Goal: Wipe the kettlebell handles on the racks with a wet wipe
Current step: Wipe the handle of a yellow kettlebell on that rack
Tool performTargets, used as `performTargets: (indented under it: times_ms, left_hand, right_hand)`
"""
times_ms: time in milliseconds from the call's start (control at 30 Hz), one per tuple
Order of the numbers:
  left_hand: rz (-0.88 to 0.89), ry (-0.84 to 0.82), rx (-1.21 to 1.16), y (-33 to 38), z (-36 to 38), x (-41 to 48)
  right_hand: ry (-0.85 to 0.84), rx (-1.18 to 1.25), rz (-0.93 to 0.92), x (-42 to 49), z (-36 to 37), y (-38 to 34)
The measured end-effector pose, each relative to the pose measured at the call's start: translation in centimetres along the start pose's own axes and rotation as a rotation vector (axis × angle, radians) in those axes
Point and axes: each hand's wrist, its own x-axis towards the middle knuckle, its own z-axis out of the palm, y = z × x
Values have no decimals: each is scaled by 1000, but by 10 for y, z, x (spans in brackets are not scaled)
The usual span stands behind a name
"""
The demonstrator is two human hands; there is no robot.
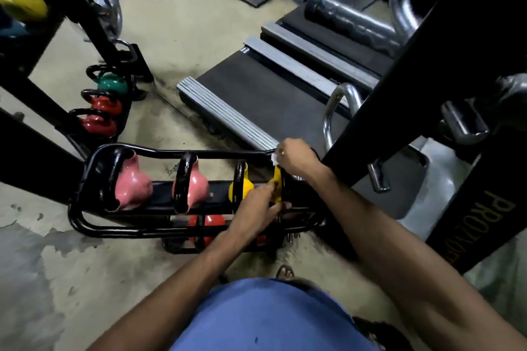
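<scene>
Pinching wet wipe (274,157) in right hand (296,158) fingers above yellow kettlebell (277,179); left hand (256,206) loosely steadying it.

On the near black rack (85,225), two pink kettlebells (134,184) sat left of two yellow ones (242,186), all with glossy black handles (182,179); red ones (209,222) showed below. The wipe (274,158) was white. Far left, a green kettlebell (112,84) stood above reds (99,125). The shirt (271,319) was blue and the floor (42,279) patchy grey-beige.

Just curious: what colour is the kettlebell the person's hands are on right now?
Yellow kettlebell with a black handle, seen in the head view.
</scene>
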Motion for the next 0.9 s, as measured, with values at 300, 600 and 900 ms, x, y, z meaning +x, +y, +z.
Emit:
performTargets:
  times_ms: [300, 600, 900]
  left_hand:
    - [-198, 77, -166, 9, 32, 7]
    - [-130, 106, -90, 11, 32, 8]
    - [-30, 115, -90, 5, 25, 12]
  right_hand:
    - [34, -332, -291, -1, 5, -5]
    - [79, 1136, 523, -6, 40, 3]
    - [179, 384, 211, -2, 44, 4]
